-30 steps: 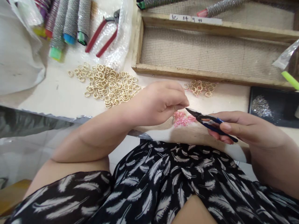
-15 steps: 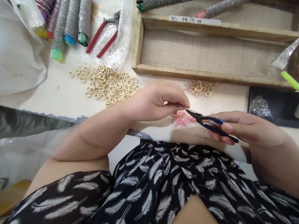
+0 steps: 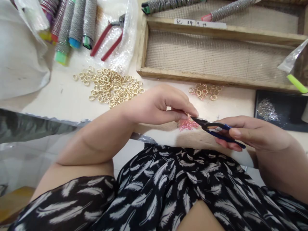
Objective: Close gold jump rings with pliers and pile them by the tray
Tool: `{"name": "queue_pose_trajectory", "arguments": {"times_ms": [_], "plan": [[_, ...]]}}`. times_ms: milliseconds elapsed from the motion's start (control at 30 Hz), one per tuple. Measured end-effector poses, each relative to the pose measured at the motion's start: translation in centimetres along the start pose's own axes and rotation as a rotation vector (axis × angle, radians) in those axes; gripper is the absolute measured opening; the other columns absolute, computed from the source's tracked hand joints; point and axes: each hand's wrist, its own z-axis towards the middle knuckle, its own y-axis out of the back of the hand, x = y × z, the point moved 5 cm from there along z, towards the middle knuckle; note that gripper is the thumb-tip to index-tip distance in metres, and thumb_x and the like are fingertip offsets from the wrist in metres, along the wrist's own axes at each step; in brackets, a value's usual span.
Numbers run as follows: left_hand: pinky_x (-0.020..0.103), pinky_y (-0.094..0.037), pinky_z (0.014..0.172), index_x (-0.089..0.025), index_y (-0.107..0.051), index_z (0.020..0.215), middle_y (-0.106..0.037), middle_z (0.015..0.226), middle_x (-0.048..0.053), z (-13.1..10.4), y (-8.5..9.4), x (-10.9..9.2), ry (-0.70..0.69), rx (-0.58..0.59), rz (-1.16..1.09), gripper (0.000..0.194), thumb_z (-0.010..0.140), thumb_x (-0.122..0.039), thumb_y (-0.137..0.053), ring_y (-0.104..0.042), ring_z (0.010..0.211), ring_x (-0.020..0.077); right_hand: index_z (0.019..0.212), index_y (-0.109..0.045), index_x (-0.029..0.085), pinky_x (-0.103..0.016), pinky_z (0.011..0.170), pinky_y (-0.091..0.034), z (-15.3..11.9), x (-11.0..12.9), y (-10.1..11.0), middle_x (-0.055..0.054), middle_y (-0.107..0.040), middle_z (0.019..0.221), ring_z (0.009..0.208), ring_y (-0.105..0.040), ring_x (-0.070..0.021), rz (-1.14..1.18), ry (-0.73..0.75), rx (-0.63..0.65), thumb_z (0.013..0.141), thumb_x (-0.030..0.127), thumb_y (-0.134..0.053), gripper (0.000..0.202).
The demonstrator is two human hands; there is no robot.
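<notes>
My right hand (image 3: 250, 131) is closed around the blue handles of a small pair of pliers (image 3: 218, 126), whose dark jaws point left. The tip of the jaws is at the fingertips of my left hand (image 3: 166, 104). Its thumb and forefinger pinch something tiny that I cannot make out, with a hint of gold between them. Just below lies a small heap of pink beads (image 3: 187, 124). Left of that hand is a large pile of gold twisted rings (image 3: 110, 85), partly covered by the wrist. A smaller group of gold rings (image 3: 204, 91) lies beyond the fingers.
Behind stands a wooden tray with a mesh bottom (image 3: 207, 54). Red-handled pliers (image 3: 106, 41) lie on bubble wrap (image 3: 127, 48). Several wire-wrapped rods (image 3: 77, 24) are at the back left. At right, a black tray (image 3: 288, 109) bears silvery bits (image 3: 267, 109).
The left fingertips have shifted slightly right and down, over the pink beads. The pliers' tip has dropped a little with them. The whole view has moved slightly.
</notes>
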Motion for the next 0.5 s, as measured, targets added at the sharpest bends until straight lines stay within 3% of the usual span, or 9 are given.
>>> {"name": "queue_pose_trajectory", "arguments": {"times_ms": [233,500], "plan": [[0.023,-0.058,0.083,-0.021,-0.081,0.096,-0.084,0.095,0.007,0.09,0.09,-0.36,-0.014,-0.008,0.064,0.017,0.096,-0.012,-0.066,-0.078,0.089,0.0143,0.097,-0.075,0.015,-0.022,0.045,-0.035,0.22,-0.24,0.07,-0.001,-0.063,0.074,0.054,-0.048,-0.0085,0.013,-0.012,0.010,0.095,0.066,-0.076,0.051],[0.019,-0.055,0.081,-0.018,-0.078,0.096,-0.082,0.090,0.006,-0.01,-0.12,-0.43,-0.054,-0.024,0.126,0.018,0.097,-0.009,-0.062,-0.075,0.084,0.0117,0.097,-0.075,0.015,-0.022,0.045,-0.034,0.20,-0.44,0.15,-0.001,-0.063,0.074,0.054,-0.047,-0.0085,0.031,-0.018,0.004,0.094,0.067,-0.077,0.052]]}}
